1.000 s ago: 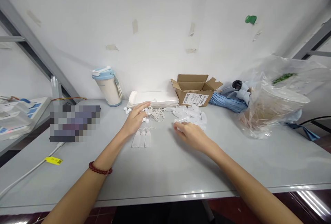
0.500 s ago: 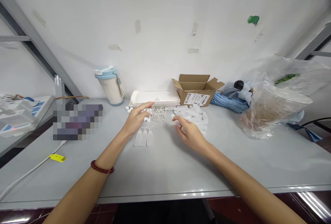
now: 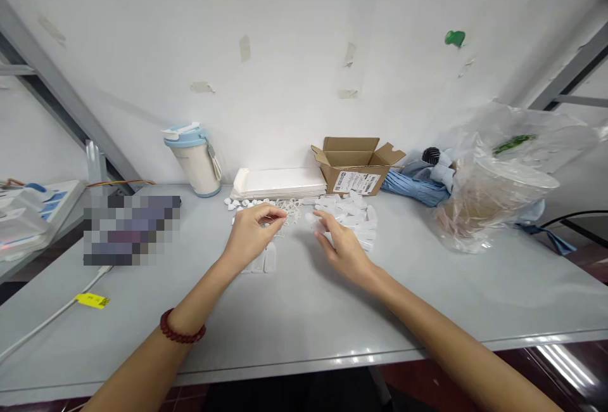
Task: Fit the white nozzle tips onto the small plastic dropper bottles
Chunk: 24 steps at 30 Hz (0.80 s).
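My left hand point(image 3: 251, 234) hovers over the grey table point(image 3: 294, 310), thumb and fingers pinched on a thin white cord piece from the loose heap of cords and caps point(image 3: 291, 208). My right hand point(image 3: 341, 246) is a short way to the right, its fingers closed round a small clear plastic bottle point(image 3: 314, 222) at the near edge of a pile of such bottles point(image 3: 354, 212). Three bottles with cords point(image 3: 265, 264) lie side by side under my left hand, partly hidden by it. The two hands' fingertips are close but do not touch.
A stack of flat white sheets point(image 3: 280, 180) and an open cardboard box point(image 3: 356, 161) stand at the wall. A blue-lidded jug point(image 3: 194, 158) is back left, a folded blue umbrella point(image 3: 412, 185) and a big plastic bag point(image 3: 496, 190) on the right. A white cable with a yellow tag point(image 3: 90, 300) runs at the left.
My left hand drew back from the cord heap and its fingers closed into a pinch. My right hand moved left and up from the bottle pile, towards the left hand.
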Motion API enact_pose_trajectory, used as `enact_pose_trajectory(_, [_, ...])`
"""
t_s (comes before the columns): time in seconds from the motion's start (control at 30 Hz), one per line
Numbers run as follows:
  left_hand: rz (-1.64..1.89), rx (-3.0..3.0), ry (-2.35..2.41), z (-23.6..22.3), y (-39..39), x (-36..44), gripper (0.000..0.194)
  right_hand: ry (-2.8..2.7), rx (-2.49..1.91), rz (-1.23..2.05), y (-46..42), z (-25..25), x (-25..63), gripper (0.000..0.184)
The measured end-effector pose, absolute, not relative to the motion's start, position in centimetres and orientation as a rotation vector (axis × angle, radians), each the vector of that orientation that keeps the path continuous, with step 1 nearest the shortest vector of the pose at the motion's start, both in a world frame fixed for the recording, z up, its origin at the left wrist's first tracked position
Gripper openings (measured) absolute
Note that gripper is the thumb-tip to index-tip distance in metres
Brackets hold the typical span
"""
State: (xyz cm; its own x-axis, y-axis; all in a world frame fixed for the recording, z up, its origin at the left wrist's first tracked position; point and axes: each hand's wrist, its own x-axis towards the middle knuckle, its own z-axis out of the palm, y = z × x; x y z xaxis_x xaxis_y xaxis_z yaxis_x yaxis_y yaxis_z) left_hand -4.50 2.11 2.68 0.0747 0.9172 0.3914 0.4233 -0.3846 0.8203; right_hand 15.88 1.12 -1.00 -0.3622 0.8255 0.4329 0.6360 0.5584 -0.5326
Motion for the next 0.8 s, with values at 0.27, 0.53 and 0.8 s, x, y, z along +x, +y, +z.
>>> enact_pose_trajectory(0.27, [1.366,2.183,1.292,2.82,1.55,-4.01,0.012,-2.145,-1.137,0.379,0.90,-0.95,15.59,0.035])
enact_pose_trajectory(0.53, [1.389,2.387,1.189,2.47,1.14,-3.75,0.016,-2.191,-1.181,0.391,0.67,-0.67,15.49,0.035])
enact_pose_trajectory(0.8, [1.353,2.465,1.124,2.37,1.15,-3.66,0.016,-2.231,-1.115,0.354,0.28,-0.58,15.43,0.052])
